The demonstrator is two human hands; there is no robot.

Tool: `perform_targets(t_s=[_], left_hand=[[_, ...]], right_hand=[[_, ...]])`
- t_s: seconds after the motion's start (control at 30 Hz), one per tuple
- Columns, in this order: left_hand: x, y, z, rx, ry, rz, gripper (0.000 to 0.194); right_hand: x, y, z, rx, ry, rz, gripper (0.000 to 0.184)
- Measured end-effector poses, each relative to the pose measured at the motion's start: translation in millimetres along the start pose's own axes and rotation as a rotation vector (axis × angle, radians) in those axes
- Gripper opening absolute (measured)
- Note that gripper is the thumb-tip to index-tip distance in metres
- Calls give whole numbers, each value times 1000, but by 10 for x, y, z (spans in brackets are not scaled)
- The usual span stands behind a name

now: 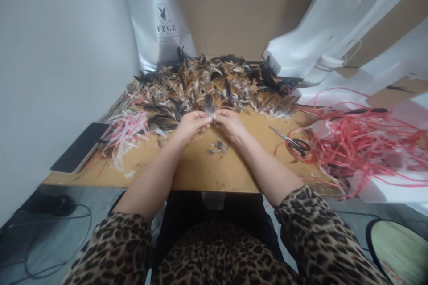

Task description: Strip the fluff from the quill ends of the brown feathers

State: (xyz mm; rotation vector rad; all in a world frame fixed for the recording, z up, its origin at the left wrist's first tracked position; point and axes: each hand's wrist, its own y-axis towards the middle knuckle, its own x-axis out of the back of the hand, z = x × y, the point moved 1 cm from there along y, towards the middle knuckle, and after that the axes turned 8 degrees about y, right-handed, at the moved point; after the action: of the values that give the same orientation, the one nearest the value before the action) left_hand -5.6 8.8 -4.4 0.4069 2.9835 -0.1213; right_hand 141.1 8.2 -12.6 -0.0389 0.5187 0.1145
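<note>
My left hand (195, 124) and my right hand (228, 122) meet over the middle of the table, thumbs and forefingers pinched together. Between the fingertips is a small dark feather (209, 104), its pale lower end in the pinch; whether it is one feather or several, I cannot tell. Just behind my hands lies a large heap of brown, black and white feathers (200, 78). A few loose grey feathers (219, 147) rest on the table below my right hand.
Scissors (294, 142) lie to the right, beside a tangled pile of red strips (364, 142). Pink and white strips (125, 131) and a dark-screened phone (80, 148) are at the left. A printed white bag (160, 22) stands behind the wooden table (214, 178).
</note>
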Motion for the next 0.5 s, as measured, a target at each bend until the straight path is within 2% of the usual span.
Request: perform_targets(t_s=[0.17, 0.27, 0.37, 0.5], left_hand=[[24, -20, -7, -9, -34, 67, 29], [3, -12, 14, 21, -68, 68, 31], [-16, 19, 48, 3, 5, -39, 35], [13, 63, 66, -64, 61, -147, 42]], right_hand=[[-44, -53, 42, -2, -43, 113, 35], [-62, -70, 58, 55, -175, 117, 35], [-2, -42, 177, 166, -300, 24, 26], [280, -4, 616, 373, -478, -185, 14]])
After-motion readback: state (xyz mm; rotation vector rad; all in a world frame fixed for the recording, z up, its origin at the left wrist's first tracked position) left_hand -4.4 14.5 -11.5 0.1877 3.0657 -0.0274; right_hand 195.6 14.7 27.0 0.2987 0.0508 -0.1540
